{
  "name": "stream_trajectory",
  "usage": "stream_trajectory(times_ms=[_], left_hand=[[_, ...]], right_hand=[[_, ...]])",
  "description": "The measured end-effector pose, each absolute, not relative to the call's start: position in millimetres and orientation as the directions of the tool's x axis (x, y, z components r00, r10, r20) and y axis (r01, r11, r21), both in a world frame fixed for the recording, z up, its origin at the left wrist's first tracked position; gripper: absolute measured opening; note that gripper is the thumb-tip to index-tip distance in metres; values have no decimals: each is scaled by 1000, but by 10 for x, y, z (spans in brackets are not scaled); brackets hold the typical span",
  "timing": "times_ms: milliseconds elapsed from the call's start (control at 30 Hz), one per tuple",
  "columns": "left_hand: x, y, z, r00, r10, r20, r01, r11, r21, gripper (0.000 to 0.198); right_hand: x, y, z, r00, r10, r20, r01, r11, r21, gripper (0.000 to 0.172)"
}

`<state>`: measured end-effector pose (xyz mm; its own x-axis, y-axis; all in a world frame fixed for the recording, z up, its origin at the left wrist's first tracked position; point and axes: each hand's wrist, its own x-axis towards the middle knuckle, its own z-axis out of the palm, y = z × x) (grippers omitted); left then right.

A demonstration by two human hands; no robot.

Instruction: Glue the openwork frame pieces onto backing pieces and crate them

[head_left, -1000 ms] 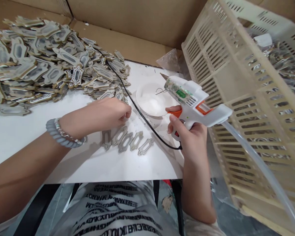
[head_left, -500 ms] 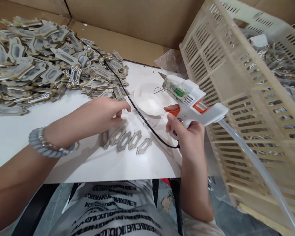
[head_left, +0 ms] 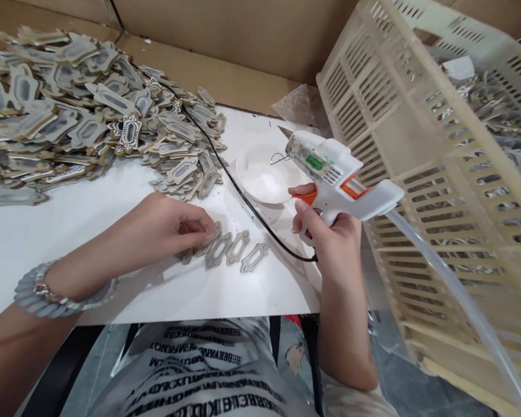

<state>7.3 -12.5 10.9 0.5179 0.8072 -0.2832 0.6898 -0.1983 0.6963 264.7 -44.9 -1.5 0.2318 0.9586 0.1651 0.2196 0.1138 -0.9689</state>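
My right hand (head_left: 336, 243) grips a white hot glue gun (head_left: 325, 165) by its handle, fingers at the orange trigger. The gun's metal nozzle points up and left, above a round white dish (head_left: 264, 176). My left hand (head_left: 171, 226) is low over the table with thumb and fingers pinched together, at the left part of a row of small grey frame-shaped plates (head_left: 238, 248). Its fingertips touch the top of one plate; whether they hold anything is hidden. The leftmost plates are partly covered by this hand.
A big heap of similar plates (head_left: 87, 130) covers the table's back left. A black cord (head_left: 243, 197) runs from the heap to the gun. At the right stands a tall slotted plastic crate (head_left: 386, 116) holding bagged parts. A clear glue stick (head_left: 451, 289) trails from the gun's rear.
My left hand has moved down and left, away from the heap's near edge, and its fingers have come together at the row of plates. The glue gun has hardly moved.
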Motion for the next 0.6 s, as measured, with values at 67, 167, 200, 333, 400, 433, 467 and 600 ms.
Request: stream_trajectory(times_ms=[67, 167, 200, 333, 400, 433, 467, 600], left_hand=[[75, -129, 117, 525, 796, -300, 694, -196, 693, 27], [76, -133, 133, 538, 787, -302, 691, -206, 693, 27], [75, -134, 134, 542, 785, -299, 689, -213, 693, 27], [72, -129, 124, 566, 773, -287, 681, -242, 691, 26], [76, -130, 124, 573, 771, -279, 681, -258, 685, 24], [80, -133, 128, 575, 770, -277, 685, -268, 678, 24], [86, -137, 135, 576, 770, -276, 692, -279, 666, 24], [119, -157, 173, 580, 768, -272, 721, -327, 611, 25]], right_hand=[[2651, -454, -15, 230, 959, 167, 223, 115, -968, 14], [2654, -461, -13, 231, 959, 162, 216, 111, -970, 13], [2654, -462, -11, 234, 959, 158, 211, 109, -971, 13], [2648, -460, -8, 238, 960, 149, 205, 101, -974, 14], [2647, -462, -7, 234, 961, 149, 217, 98, -971, 14], [2648, -463, -7, 233, 961, 150, 223, 98, -970, 15], [2651, -465, -7, 230, 962, 150, 228, 96, -969, 15], [2659, -471, -2, 226, 964, 142, 212, 94, -973, 12]])
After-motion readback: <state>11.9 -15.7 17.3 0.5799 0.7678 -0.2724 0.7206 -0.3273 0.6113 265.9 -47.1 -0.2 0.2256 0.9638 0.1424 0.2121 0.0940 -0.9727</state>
